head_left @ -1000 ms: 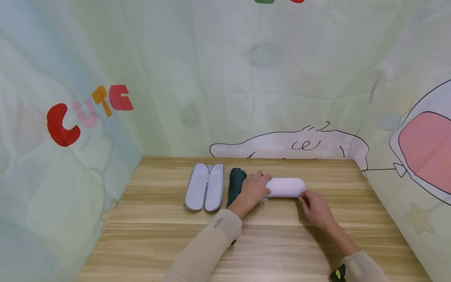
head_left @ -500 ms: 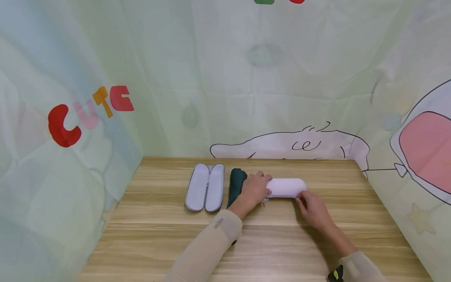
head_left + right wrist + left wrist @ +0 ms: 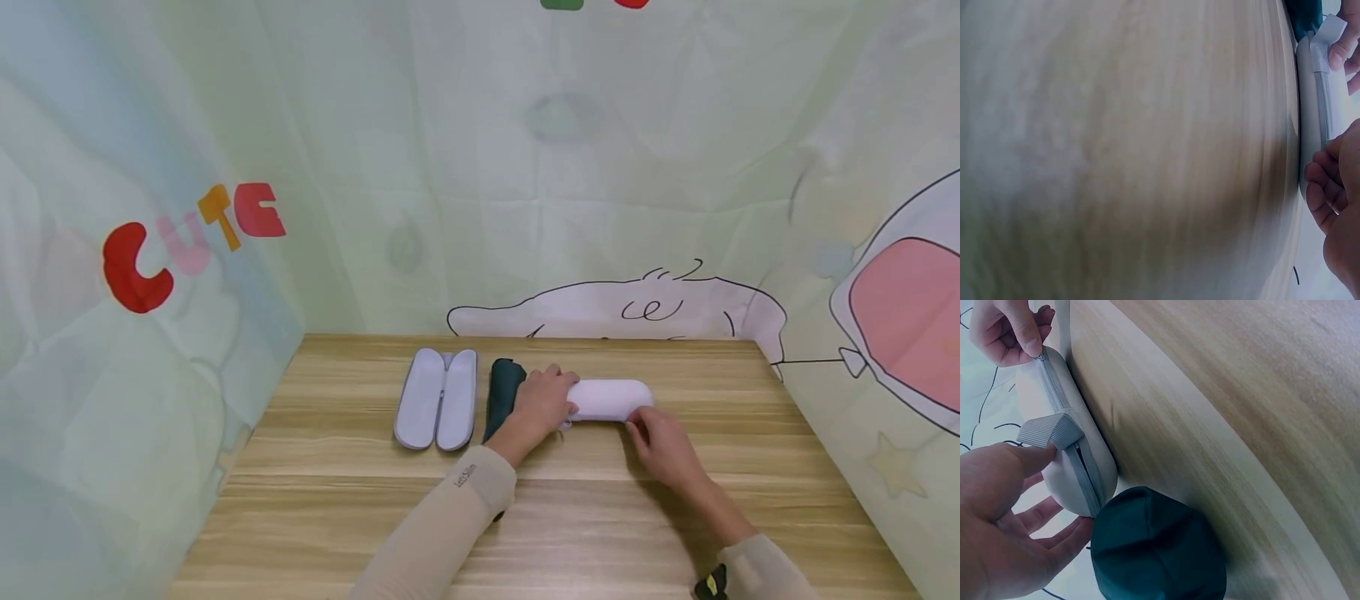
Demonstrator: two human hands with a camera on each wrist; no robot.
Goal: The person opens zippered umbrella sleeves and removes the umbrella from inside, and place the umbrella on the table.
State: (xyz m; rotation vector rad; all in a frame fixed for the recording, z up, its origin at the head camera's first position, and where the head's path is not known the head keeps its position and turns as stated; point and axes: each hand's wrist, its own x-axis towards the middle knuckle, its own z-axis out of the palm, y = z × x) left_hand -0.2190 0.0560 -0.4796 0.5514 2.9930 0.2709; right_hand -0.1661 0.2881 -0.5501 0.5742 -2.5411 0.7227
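A pale lilac zip case (image 3: 611, 399), long and rounded like a glasses case, lies crosswise on the table. My left hand (image 3: 543, 400) grips its left end, the thumb beside a grey ribbed strap (image 3: 1063, 428) and the fingers round the end. At the front edge near the right end, my right hand (image 3: 666, 442) pinches the zip at its pull, which the fingertips mostly hide. In the left wrist view a narrow dark gap shows in the zip (image 3: 1085, 465) between the strap and the left end. A dark green fabric roll (image 3: 504, 392) lies beside my left hand, partly behind the wrist.
Another pale case (image 3: 420, 400) lies unfolded in two halves at the left of the roll. The wooden table (image 3: 585, 533) meets printed cloth walls (image 3: 480, 208) at the back and both sides.
My right hand has slid a short way left along the front edge of the zip case, from its right end. The left hand and the case have stayed in place.
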